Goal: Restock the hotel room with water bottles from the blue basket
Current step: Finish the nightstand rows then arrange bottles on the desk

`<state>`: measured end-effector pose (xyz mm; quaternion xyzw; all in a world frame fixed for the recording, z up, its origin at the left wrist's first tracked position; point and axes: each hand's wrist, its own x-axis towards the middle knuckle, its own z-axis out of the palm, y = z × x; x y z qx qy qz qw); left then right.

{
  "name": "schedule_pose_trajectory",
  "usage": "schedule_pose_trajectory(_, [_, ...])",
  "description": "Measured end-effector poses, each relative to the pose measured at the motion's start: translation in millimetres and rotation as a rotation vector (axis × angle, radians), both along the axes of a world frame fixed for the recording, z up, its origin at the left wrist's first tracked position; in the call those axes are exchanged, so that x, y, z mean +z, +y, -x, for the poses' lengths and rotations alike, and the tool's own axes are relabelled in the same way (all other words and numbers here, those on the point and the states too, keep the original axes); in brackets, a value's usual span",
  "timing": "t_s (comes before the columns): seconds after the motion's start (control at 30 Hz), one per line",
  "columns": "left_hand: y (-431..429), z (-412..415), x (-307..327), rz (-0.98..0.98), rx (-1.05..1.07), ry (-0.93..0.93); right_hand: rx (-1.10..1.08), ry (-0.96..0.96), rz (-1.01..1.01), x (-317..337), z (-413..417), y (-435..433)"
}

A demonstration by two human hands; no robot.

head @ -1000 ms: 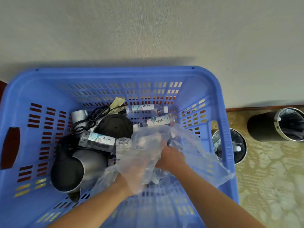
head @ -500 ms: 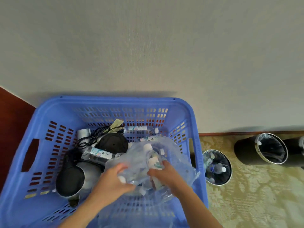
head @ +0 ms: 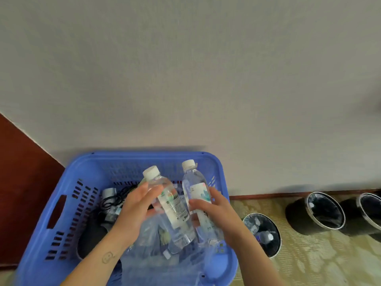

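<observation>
The left bottle (head: 172,205) is being gripped near its shoulder by the left hand (head: 136,211), fingers wrapped over the front, cap tilted up and left. The right bottle (head: 195,189) is being gripped at the label by the right hand (head: 215,211), thumb across the front, cap pointing up and far. Both are being held above the blue basket (head: 68,203), just beside each other and clear of its contents. One per hand is likely being taken so that two go out in a single trip. Below them a clear plastic bag (head: 165,263) is lying in the near right part of the basket with more bottles loose inside. A dark kettle (head: 90,234) and a black cord (head: 115,195) are lying in the left part. Black bins (head: 317,212) are standing on the carpet (head: 309,261) to the right along the wall (head: 185,79). The nearest seems to be holding discarded bottles.
</observation>
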<state>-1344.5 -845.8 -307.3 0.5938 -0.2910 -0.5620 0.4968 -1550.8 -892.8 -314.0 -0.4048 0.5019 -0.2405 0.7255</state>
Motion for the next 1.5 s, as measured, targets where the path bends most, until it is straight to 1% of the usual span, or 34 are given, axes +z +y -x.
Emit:
schedule_pose_trajectory(0.1, [-14.8, 9.0, 20.5, 0.040, 0.024, 0.098, -0.048, -0.164, 0.020, 32.2, 11.6, -2.5])
schedule_pose_trajectory(0.2, [-33.4, 25.3, 44.7, 0.062, 0.051, 0.199, -0.116, -0.276, 0.062, 62.7, 25.0, -4.2])
schedule_pose_trajectory(0.27, [-43.3, 40.7, 61.7, 0.077, 0.051, 0.246, -0.185, -0.297, 0.097, 81.5, 33.3, -3.6])
schedule_pose_trajectory(0.37, [-56.1, 65.4, 87.0, 0.105, -0.004, 0.272, -0.256, -0.288, 0.162, 107.7, 45.6, -0.6])
schedule_pose_trajectory(0.53, [-67.5, 103.6, 117.9, 0.085, -0.246, 0.403, -0.416, -0.305, 0.203, 141.8, 66.4, 17.6])
schedule_pose_trajectory(0.6, [-72.4, 120.1, 126.7, 0.103, -0.355, 0.470, -0.513, -0.304, 0.235, 154.6, 77.2, 27.2])
schedule_pose_trajectory(0.67, [-76.3, 138.7, 135.3, 0.111, -0.479, 0.555, -0.600, -0.297, 0.268, 167.9, 89.7, 39.2])
schedule_pose_trajectory(0.77, [-78.9, 166.9, 148.9, 0.091, -0.679, 0.636, -0.702, -0.298, 0.299, 184.7, 108.5, 59.5])
schedule_pose_trajectory(0.93, [-63.8, 219.2, 177.2, 0.044, -1.031, 0.725, -0.988, -0.145, 0.297, 208.4, 141.8, 98.6])
schedule_pose_trajectory(1.0, [-49.7, 240.5, 185.5, 0.014, -1.177, 0.745, -1.084, -0.127, 0.299, 218.5, 152.3, 118.2])
schedule_pose_trajectory(1.17, [-11.6, 294.2, 204.2, -0.002, -1.387, 0.702, -1.263, -0.130, 0.353, 238.5, 178.3, 174.7])
schedule_pose_trajectory(1.2, [-5.8, 305.1, 206.9, 0.037, -1.391, 0.659, -1.292, -0.140, 0.362, 241.6, 183.3, 185.6])
schedule_pose_trajectory(1.27, [8.7, 330.5, 206.3, 0.158, -1.344, 0.482, -1.367, -0.160, 0.396, 243.1, 195.3, 212.4])
schedule_pose_trajectory(1.33, [28.3, 355.2, 204.5, 0.229, -1.405, 0.408, -1.425, -0.163, 0.445, 242.4, 209.5, 240.0])
schedule_pose_trajectory(1.4, [48.5, 379.6, 205.1, 0.200, -1.579, 0.371, -1.482, -0.176, 0.471, 238.2, 225.0, 264.9])
schedule_pose_trajectory(1.47, [69.0, 410.4, 204.0, 0.158, -1.668, 0.359, -1.536, -0.142, 0.499, 233.0, 242.3, 293.5])
schedule_pose_trajectory(1.5, [80.8, 422.9, 203.4, 0.118, -1.703, 0.403, -1.556, -0.111, 0.521, 231.7, 249.2, 308.3])
